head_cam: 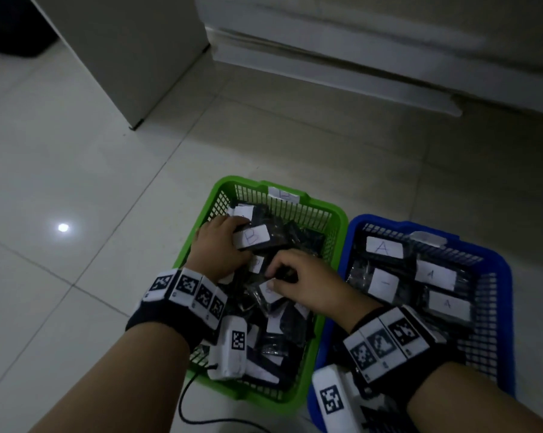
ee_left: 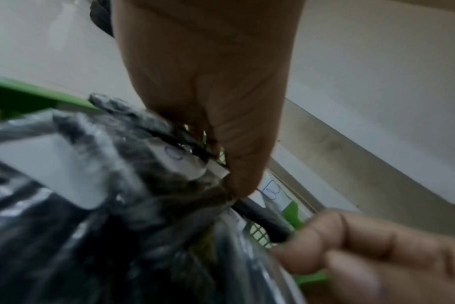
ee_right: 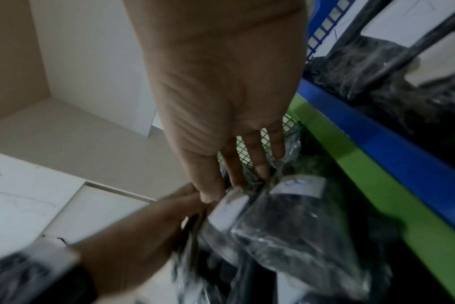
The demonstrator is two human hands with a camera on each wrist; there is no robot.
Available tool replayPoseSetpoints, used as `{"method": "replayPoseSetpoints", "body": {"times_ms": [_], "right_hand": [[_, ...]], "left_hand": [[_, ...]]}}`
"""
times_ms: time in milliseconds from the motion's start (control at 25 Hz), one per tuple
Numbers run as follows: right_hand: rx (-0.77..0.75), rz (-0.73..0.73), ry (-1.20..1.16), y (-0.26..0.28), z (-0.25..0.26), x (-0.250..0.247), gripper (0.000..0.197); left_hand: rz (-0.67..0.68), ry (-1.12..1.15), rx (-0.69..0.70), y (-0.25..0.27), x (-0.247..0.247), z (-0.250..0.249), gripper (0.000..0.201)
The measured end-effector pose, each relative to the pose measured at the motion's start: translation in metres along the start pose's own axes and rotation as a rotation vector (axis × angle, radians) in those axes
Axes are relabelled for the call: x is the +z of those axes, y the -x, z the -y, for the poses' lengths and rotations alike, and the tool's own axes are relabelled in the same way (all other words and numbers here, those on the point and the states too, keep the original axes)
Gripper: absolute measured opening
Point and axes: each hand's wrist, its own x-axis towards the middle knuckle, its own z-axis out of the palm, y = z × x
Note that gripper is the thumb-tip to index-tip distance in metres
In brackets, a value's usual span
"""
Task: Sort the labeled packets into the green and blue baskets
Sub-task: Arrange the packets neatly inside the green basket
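Observation:
The green basket (head_cam: pixel 326 207) sits on the floor, full of black packets with white labels. My left hand (head_cam: pixel 232 232) is inside it at the far left and grips a packet marked B (head_cam: pixel 253 237); in the left wrist view my left hand (ee_left: pixel 229 170) pinches the packet edges (ee_left: pixel 190 164). My right hand (head_cam: pixel 274 278) is in the basket's middle, fingers curled onto a dark packet (head_cam: pixel 287 275). In the right wrist view my right hand (ee_right: pixel 234 181) digs between labeled packets (ee_right: pixel 296 185). The blue basket (head_cam: pixel 501 270) to the right holds packets marked A (head_cam: pixel 384 248).
The two baskets touch side by side on a pale tiled floor (head_cam: pixel 76 182). A white cabinet panel (head_cam: pixel 132 57) stands at the back left and a white furniture base (head_cam: pixel 357 73) runs along the back. A black cable (head_cam: pixel 185 410) trails on the floor near the green basket.

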Motion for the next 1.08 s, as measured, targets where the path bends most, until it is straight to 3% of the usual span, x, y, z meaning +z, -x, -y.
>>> {"method": "replayPoseSetpoints", "body": {"times_ms": [80, 160, 240, 320, 480, 600, 720, 840, 1000, 1080], "right_hand": [[0.056, -0.002, 0.003, 0.003, 0.003, -0.011, 0.013], [0.135, -0.154, 0.053, 0.000, -0.001, -0.022, 0.023], [0.157, -0.285, 0.121, -0.012, -0.007, -0.031, 0.020], [0.199, -0.238, 0.202, -0.029, -0.011, -0.033, 0.011], [0.374, -0.013, 0.441, -0.063, -0.019, -0.025, 0.031], [0.498, 0.035, 0.413, -0.077, -0.019, -0.019, 0.040], [0.434, -0.009, 0.378, -0.080, -0.015, -0.019, 0.032], [0.376, -0.179, 0.282, -0.085, -0.019, -0.026, 0.031], [0.570, 0.009, 0.407, -0.093, -0.020, -0.018, 0.029], [0.601, 0.003, 0.437, -0.096, -0.022, -0.020, 0.034]], "left_hand": [[0.076, -0.050, -0.030, 0.008, 0.001, -0.003, 0.081], [0.131, -0.083, -0.051, 0.012, 0.005, -0.008, 0.072], [0.165, -0.076, -0.061, 0.011, 0.003, -0.011, 0.071], [0.205, -0.051, -0.091, 0.008, 0.001, -0.010, 0.076], [0.080, 0.024, -0.069, -0.005, -0.007, -0.009, 0.054], [0.158, 0.123, -0.047, -0.019, -0.011, -0.007, 0.051], [0.197, 0.219, -0.076, -0.034, -0.014, -0.007, 0.048], [0.164, 0.088, -0.079, -0.048, -0.008, -0.002, 0.038], [0.068, -0.003, 0.003, -0.055, 0.004, 0.005, 0.022], [0.073, 0.032, 0.031, -0.055, 0.007, 0.010, 0.019]]}}
